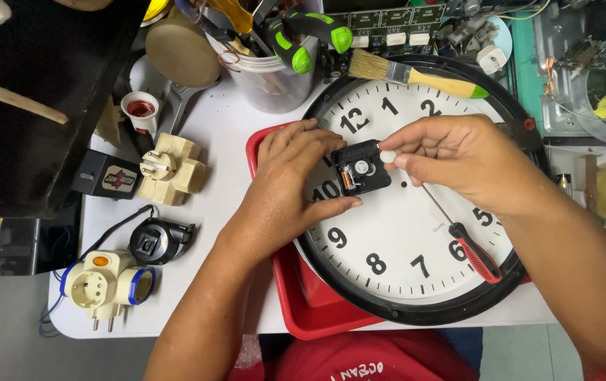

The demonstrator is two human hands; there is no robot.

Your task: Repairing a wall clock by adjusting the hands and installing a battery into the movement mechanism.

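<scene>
Our left hand (285, 187) grips the black clock movement (359, 168); our right hand (458, 159) pinches a small white part (387, 156), which could slip onto the clock face (401, 233).

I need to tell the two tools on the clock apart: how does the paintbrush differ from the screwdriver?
The paintbrush lies across the top rim of the wall clock; the screwdriver lies on the white dial at lower right. The paintbrush has a yellow handle with a green tip and pale bristles; the screwdriver has a thin metal shaft and a red-and-black handle. The paintbrush lies clear of both hands; the screwdriver's tip end runs under the right hand. Both lie loose, ungripped.
</scene>
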